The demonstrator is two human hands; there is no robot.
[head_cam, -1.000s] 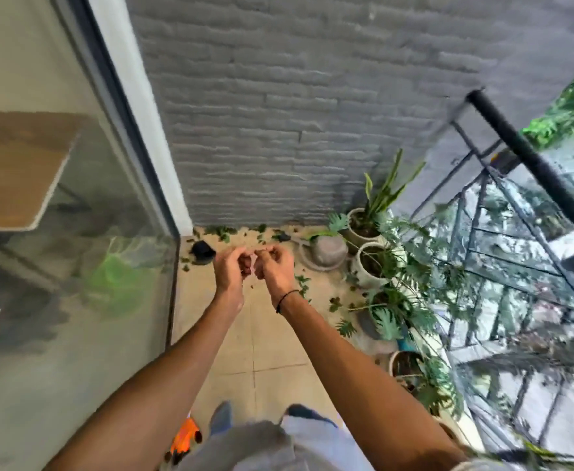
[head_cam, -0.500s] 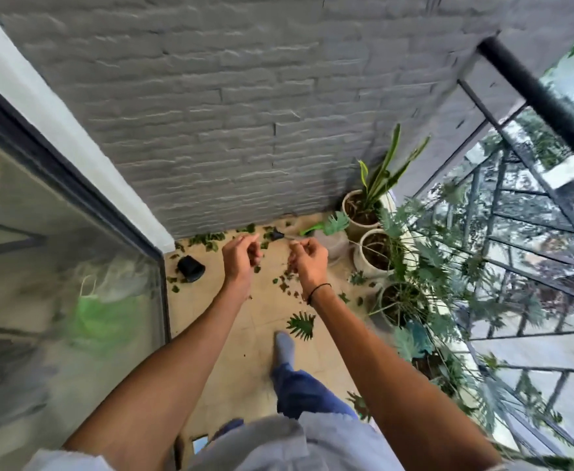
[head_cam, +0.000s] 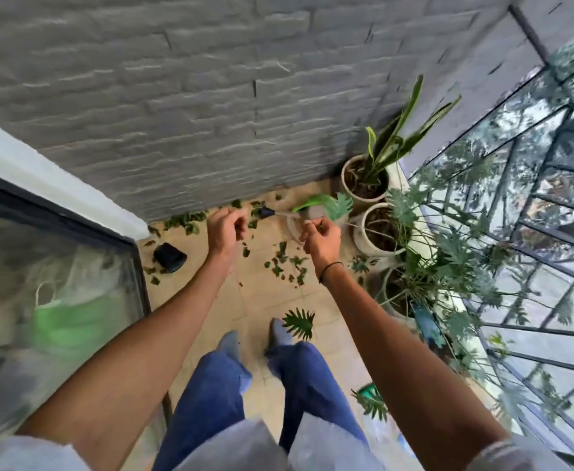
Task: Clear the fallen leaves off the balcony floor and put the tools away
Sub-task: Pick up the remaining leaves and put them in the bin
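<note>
Beige floor (head_cam: pixel 262 302), scattered leaves (head_cam: pixel 284 263), three pots (head_cam: pixel 379 229)

I see a grey rough-cut stone brick wall (head_cam: pixel 183 96) closing the far side. Below it lies a beige tiled floor (head_cam: pixel 255 300). A dark-framed sliding glass door (head_cam: pixel 58 283) fills the left, and a black metal-and-glass railing (head_cam: pixel 533 232) runs along the right in soft daylight.

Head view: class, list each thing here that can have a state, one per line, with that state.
left hand: raised, fingers curled, holding nothing visible
right hand: raised, fingers curled, contents unclear
small leaves: scattered on floor, unswept
large leaf: lying on floor by feet
black pot: tipped on its side
</note>
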